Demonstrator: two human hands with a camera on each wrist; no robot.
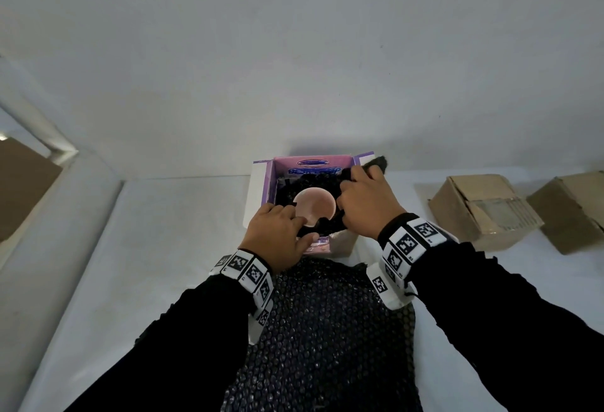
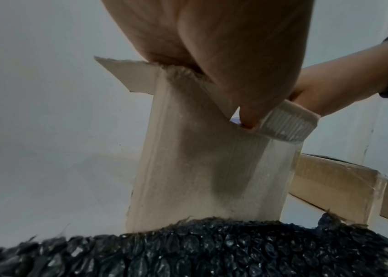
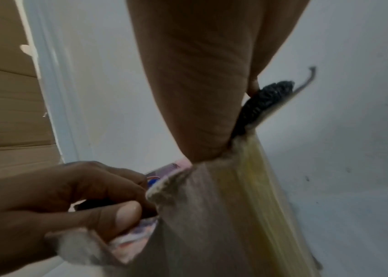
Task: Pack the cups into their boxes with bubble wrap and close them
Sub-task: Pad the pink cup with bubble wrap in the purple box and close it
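An open box [image 1: 261, 189] with a purple printed inside stands at the table's far middle. A pink cup [image 1: 314, 209] sits in it, mouth up, ringed by black bubble wrap [image 1: 310, 179]. My left hand [image 1: 302, 228] is at the box's near left corner, where its thumb and fingers pinch the wrap by the cup's rim and the near flap [image 3: 140, 234]. My right hand [image 1: 356, 179] reaches over the box's right wall [image 3: 223, 215] and pinches a fold of the bubble wrap [image 3: 264, 101] that sticks up at the far right corner. The cup's lower part is hidden.
A large sheet of black bubble wrap [image 1: 327, 330] lies on the white table [image 1: 163, 248] between my forearms and the box. Two brown cardboard boxes [image 1: 483, 212] [image 1: 575, 212] stand at the right. A white wall [image 1: 294, 52] rises just behind the box. Brown cardboard [image 1: 23, 182] shows at far left.
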